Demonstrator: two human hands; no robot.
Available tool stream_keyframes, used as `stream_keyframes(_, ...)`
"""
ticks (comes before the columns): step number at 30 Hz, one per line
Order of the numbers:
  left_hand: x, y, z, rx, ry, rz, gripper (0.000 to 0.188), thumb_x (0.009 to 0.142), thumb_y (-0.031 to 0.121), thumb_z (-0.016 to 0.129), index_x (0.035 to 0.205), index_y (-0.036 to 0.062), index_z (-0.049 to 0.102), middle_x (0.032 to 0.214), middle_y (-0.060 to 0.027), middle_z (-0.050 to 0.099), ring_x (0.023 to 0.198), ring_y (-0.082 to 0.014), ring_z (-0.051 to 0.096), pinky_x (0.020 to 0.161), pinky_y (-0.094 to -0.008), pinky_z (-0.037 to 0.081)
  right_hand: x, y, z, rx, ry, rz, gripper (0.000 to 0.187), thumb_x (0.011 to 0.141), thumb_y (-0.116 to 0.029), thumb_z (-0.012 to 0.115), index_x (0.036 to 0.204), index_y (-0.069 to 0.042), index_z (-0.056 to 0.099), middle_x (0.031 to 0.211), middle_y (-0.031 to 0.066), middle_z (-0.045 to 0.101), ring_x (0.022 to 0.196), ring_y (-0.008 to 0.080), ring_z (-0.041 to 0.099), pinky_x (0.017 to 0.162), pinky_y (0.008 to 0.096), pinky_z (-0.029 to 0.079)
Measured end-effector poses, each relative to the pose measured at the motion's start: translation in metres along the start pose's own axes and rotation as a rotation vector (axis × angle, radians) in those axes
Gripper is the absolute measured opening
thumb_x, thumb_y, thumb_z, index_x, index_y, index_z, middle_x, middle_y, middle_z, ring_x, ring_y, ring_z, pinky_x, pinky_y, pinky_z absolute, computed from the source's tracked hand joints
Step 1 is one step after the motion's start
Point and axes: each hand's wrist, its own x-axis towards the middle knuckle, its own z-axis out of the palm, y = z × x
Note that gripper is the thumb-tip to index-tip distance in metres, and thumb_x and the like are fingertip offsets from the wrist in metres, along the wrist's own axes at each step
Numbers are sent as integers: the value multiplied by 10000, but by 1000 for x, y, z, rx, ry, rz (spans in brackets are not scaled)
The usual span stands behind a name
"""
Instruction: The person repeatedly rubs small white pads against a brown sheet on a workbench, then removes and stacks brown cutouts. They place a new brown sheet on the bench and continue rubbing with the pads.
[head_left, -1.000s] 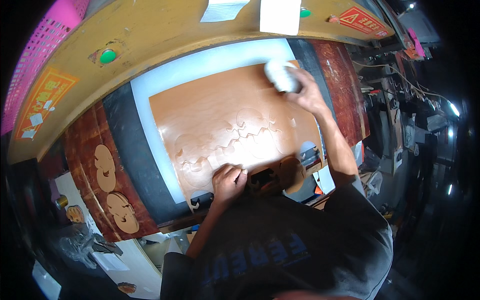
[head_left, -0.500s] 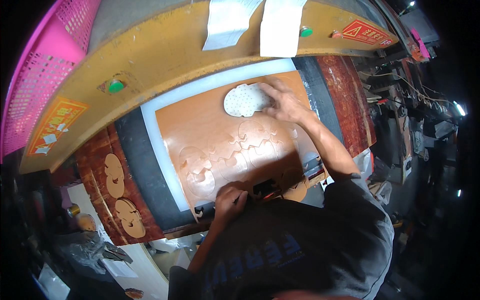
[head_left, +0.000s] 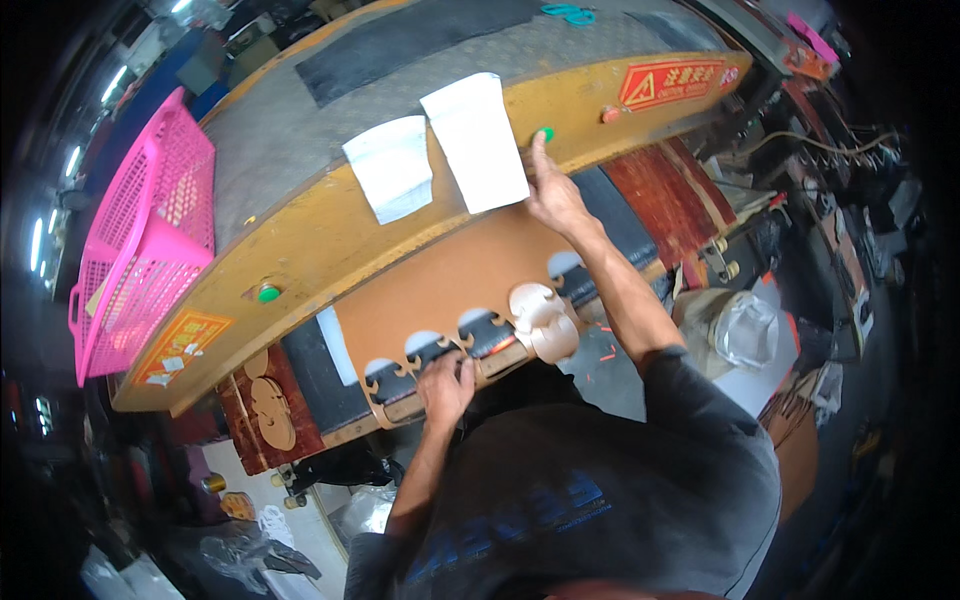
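Observation:
My right hand [head_left: 562, 203] reaches up to the yellow machine beam [head_left: 330, 312], its index finger stretched onto a green button [head_left: 547, 133]. Nothing is held in it. My left hand [head_left: 445, 388] rests at the near edge of a brown leather-like sheet [head_left: 440, 270], fingers forward and thumb apart. Curved cutouts run along that near edge beside the hand. Loose rounded cut pieces [head_left: 546, 330] lie at the sheet's near right corner. The beam covers the far part of the sheet, and the white dotted plate cannot be seen.
Two white papers [head_left: 478, 145] hang on the beam. A second green button [head_left: 268, 293] and a red one [head_left: 611, 115] sit on it. A pink basket [head_left: 145, 240] stands at left. Cut pieces [head_left: 271, 412] lie on the reddish board at left. Teal scissors [head_left: 568, 14] lie on top.
My right hand has left the white dotted plate and moved up to the green button. The beam now covers more of the sheet, and the head view has shifted.

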Motion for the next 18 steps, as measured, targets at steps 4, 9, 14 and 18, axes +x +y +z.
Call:
stream_keyframes(4, 28, -2, 14, 82, 11, -146, 197, 930, 304, 748, 919, 110, 783, 829, -115, 746, 751, -364, 694, 688, -455, 556, -35, 24, -4, 205, 67, -32, 838, 903, -100, 644, 1652, -20, 277, 1137, 291, 699, 991, 474, 689, 899, 543, 549)
stream_keyframes(9, 29, 18, 14, -31, 255, 49, 249, 927, 283, 770, 770, 108, 687, 782, -146, 685, 714, -380, 650, 636, -450, 530, -127, 48, -5, -3, -329, 12, 435, 983, -264, 648, 1372, -68, 649, 1174, 207, 708, 1113, 414, 683, 972, 489, 553)
stream_keyframes(14, 20, 20, 12, 162, 173, -133, 364, 929, 328, 750, 677, 96, 628, 738, -130, 676, 706, -379, 656, 662, -494, 528, -169, 64, 14, 26, -256, 47, 277, 993, -269, 677, 1220, -112, 702, 1208, 183, 698, 1092, 402, 697, 948, 478, 572)
stream_keyframes(18, 17, 26, 11, 93, 175, -161, 360, 912, 333, 751, 658, 110, 628, 718, -107, 677, 743, -364, 676, 698, -495, 534, -179, 72, 21, -14, -197, 30, 218, 994, -211, 679, 1172, -85, 690, 1141, 195, 700, 1009, 413, 706, 894, 465, 583)
